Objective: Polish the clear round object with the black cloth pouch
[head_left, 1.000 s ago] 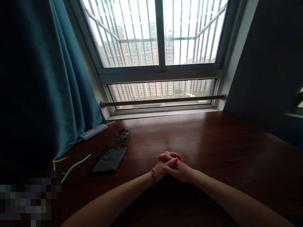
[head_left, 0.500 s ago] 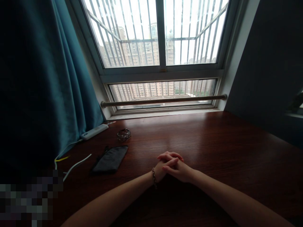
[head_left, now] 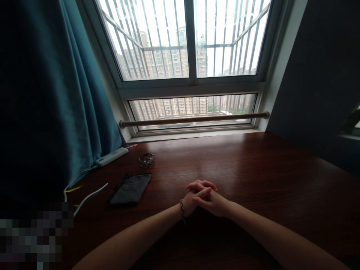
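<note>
My left hand (head_left: 190, 200) and my right hand (head_left: 216, 202) are clasped on the dark red-brown wooden tabletop (head_left: 225, 161). Their fingers are laced and closed around each other, with no object showing between them; the palms are hidden. A beaded or braided bracelet (head_left: 182, 210) circles my left wrist. Left of the hands, apart from them, a dark grey fabric pouch (head_left: 131, 190) lies flat. Just beyond the pouch rests a round, openwork metallic item (head_left: 146, 160), its kind unclear.
A white power strip (head_left: 111, 157) lies by the blue curtain (head_left: 90, 123) at left. Below it run a white cable (head_left: 90, 196) and a yellow strand (head_left: 73, 189). A rail (head_left: 194, 120) crosses the barred window at the back. A dark wall (head_left: 315, 93) borders the right.
</note>
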A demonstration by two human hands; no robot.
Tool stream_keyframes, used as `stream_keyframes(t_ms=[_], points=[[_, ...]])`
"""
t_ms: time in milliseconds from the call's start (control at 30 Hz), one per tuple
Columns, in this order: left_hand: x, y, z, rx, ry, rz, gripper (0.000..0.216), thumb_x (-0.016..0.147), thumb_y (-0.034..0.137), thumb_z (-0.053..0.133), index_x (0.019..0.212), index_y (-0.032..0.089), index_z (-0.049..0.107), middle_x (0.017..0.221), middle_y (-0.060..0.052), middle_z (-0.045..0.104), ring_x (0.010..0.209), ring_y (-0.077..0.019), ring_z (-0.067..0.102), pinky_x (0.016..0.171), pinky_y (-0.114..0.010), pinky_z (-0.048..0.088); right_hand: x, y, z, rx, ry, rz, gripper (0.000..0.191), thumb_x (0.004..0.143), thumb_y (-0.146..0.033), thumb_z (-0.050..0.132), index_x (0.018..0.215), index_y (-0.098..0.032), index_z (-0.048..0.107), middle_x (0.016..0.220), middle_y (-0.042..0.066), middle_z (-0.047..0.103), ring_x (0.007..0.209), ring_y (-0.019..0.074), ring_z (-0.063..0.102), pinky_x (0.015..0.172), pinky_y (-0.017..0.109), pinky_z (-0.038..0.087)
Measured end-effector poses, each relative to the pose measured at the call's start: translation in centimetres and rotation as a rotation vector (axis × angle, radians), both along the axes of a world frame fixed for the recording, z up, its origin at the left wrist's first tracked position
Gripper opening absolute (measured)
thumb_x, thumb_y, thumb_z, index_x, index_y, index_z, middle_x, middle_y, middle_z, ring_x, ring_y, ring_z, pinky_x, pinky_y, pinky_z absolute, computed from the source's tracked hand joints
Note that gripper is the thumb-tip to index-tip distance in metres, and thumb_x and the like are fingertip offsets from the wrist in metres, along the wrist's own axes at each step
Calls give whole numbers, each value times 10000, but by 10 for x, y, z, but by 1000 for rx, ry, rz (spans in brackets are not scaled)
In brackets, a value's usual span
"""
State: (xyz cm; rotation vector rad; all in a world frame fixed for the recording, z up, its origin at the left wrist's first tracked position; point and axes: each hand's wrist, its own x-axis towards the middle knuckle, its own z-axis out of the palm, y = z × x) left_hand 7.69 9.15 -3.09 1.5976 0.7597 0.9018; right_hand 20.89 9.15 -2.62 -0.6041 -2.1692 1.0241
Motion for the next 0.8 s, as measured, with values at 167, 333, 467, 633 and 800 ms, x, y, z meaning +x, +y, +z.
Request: stream_keyframes(t_ms=[167,333,467,633,800], points=[[0,1,-3,17,2,6,300,825,392,503,926,142,634,973,-78,541,970,-239,539,869,-299,437,0,0,-1,4,-1,0,400,888,-351,488,1249,-183,452,1150,81,499,1115,172,458,969,318,379],[-1,3,-4,30,30,2,299,814,406,509,914,155,634,973,-71,539,978,-236,532,882,-305,427,0,1,-1,3,-22,-6,407,886,-355,487,1254,-185,448,1154,82,499,1115,178,459,968,329,382],[-1,3,-3,50,68,11,305,827,414,486,932,169,632,981,-64,538,982,-223,532,882,-302,427,0,0,0,8,-15,-6,407,888,-360,486,1256,-189,447,1150,80,497,1115,174,458,967,320,380],[-1,3,-2,57,61,24,307,822,405,489,918,156,640,960,-69,549,966,-227,534,879,-307,419,-1,0,0,8,-15,0,403,891,-360,481,1254,-187,448,1149,78,495,1118,170,455,967,306,375],[0,3,-3,14,17,12,298,810,402,512,912,151,636,972,-73,543,987,-236,520,885,-326,419,0,0,1,12,-15,2,406,889,-364,485,1253,-188,449,1145,77,495,1114,168,455,965,304,376]])
